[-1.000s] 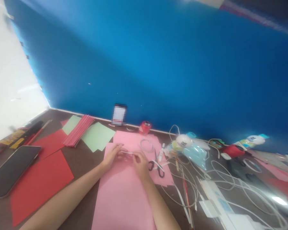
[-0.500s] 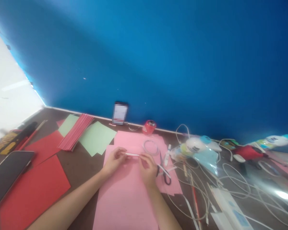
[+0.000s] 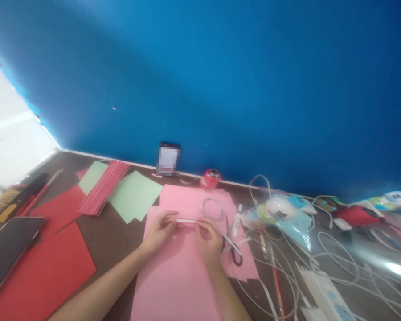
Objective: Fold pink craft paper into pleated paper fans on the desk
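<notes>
A thin white strip (image 3: 186, 221) is stretched level between my two hands, above a pink paper sheet (image 3: 173, 281). My left hand (image 3: 160, 231) pinches its left end between thumb and fingertips. The right end is pinched by my right hand (image 3: 210, 243). Just beyond my right hand lies a pale tape ring (image 3: 212, 209). Dark-handled scissors (image 3: 236, 256) rest beside that hand, partly covered by loose white strips (image 3: 234, 245). A white capped pen or tube (image 3: 237, 220) lies near them on the pink paper.
Left are red sheets (image 3: 50, 272), a pleated red paper bundle (image 3: 103, 189), green sheets (image 3: 135, 196) and a phone (image 3: 11, 245). A red round object (image 3: 210, 178) stands by the blue wall (image 3: 220, 89). Tangled white cables (image 3: 337, 263) and plastic packs (image 3: 287, 207) crowd the right.
The view has shifted slightly, so the right-side things sit lower and farther right. Both hands keep their pinch on the white strip, with only slight finger movement.
</notes>
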Motion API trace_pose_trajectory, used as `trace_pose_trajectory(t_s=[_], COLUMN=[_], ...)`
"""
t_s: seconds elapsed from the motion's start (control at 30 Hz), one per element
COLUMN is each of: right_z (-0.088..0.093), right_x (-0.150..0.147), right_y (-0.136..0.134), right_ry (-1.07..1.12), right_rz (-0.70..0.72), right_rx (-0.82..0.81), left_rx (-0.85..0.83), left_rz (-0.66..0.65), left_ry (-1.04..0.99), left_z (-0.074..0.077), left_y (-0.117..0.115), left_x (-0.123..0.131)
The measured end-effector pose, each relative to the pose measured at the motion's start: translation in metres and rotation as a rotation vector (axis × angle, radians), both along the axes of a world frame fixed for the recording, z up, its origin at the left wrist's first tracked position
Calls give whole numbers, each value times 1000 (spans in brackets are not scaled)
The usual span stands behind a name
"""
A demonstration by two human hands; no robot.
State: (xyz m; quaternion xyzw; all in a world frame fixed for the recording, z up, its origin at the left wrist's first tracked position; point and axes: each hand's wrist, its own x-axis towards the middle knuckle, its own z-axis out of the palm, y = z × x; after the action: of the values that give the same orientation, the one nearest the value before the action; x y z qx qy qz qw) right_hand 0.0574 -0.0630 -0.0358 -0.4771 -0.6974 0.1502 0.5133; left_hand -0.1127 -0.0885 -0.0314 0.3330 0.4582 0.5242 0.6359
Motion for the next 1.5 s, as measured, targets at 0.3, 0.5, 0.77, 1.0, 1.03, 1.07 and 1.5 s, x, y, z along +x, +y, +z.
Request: trace_pose_trajectory(t_s=[0.3, 0.5, 0.77, 1.0, 1.03, 1.07, 1.5], right_z=[-17, -22, -31, -27, -25, -23, -22], right_x=[2, 5, 6, 5, 5, 5, 4], right_y=[9, 17, 22, 23, 23, 23, 22], right_ry=[128, 63, 122, 154, 156, 160, 180], right_rz=[131, 215, 178, 207, 207, 206, 230], right_rx=[-352, -372, -376, -373, -368, -363, -360], left_rx=[241, 551, -239, -95, -52, -24, -297], left_rz=[87, 139, 444, 515, 579, 651, 754], left_ry=[350, 870, 1706, 1461, 1393, 1336, 1739], left_z=[13, 33, 46, 31, 31, 31, 22], left_y=[-7, 1, -7, -21, -23, -25, -49], left_x=[1, -44, -153, -183, -188, -194, -202])
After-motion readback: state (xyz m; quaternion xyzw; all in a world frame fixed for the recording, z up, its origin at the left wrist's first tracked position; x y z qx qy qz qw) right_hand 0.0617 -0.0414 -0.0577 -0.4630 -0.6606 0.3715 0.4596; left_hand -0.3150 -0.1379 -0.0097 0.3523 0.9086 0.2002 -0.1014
